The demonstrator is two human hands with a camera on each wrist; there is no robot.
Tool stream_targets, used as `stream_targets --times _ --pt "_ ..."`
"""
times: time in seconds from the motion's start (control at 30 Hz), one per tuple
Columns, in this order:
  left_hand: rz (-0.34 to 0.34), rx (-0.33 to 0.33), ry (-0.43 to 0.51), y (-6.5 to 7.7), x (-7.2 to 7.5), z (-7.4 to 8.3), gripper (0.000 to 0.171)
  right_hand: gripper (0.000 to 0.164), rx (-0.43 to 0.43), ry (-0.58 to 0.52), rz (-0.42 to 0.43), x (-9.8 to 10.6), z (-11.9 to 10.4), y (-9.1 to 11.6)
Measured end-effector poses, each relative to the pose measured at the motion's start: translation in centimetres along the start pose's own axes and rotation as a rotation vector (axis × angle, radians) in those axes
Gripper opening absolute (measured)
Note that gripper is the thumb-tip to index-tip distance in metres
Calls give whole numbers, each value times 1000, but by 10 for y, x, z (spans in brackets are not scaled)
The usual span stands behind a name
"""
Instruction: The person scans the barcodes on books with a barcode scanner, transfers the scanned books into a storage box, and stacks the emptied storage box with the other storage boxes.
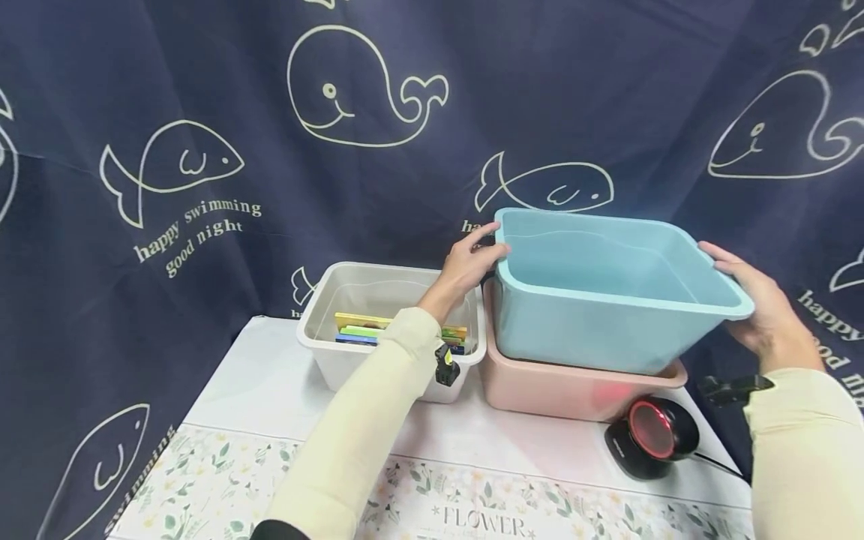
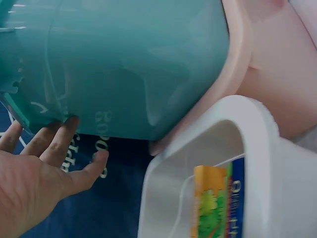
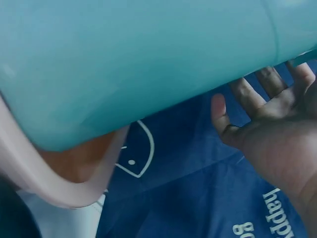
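A light blue plastic bin [image 1: 607, 322] sits partly down inside a pink bin [image 1: 540, 390], its rim well above the pink one. At its left end my left hand [image 1: 466, 266] touches the rim with extended fingers; in the left wrist view the thumb stands apart from the wall. On the opposite end, my right hand [image 1: 766, 315] has its fingers at the rim. The right wrist view shows those fingers [image 3: 247, 96] reaching up under the rim, the thumb spread. The blue bin's visible inside holds nothing.
Left of the stacked bins stands a white bin [image 1: 324, 330] with several thin colourful books [image 1: 358, 330] upright in it. A black device with a red-lit ring [image 1: 651, 431] and a cable is in front of the pink bin. Behind hangs a dark blue curtain [image 1: 223, 67].
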State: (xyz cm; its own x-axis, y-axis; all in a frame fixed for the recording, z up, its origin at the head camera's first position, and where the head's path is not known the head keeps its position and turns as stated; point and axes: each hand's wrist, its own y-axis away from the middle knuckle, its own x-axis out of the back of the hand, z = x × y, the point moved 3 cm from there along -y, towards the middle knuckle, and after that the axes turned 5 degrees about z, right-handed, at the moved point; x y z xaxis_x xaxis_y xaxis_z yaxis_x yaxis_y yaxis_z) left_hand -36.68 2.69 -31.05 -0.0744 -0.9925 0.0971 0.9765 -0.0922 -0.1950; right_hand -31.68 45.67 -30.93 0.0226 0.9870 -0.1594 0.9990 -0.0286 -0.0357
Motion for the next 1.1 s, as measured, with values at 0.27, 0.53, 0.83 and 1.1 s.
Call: stream_targets --times 0.27,0.53,0.83,1.1 --pt "-27 50 13 3 -10 -21 61 47 -29 -80 -8 8 25 5" --pt "-41 102 -19 9 -14 -42 60 57 -62 106 16 16 53 8" --pt "-9 100 -130 12 -2 -53 54 64 -109 567 92 19 72 11" --pt "-80 -12 -363 23 11 -45 55 67 -45 835 219 0 62 14"
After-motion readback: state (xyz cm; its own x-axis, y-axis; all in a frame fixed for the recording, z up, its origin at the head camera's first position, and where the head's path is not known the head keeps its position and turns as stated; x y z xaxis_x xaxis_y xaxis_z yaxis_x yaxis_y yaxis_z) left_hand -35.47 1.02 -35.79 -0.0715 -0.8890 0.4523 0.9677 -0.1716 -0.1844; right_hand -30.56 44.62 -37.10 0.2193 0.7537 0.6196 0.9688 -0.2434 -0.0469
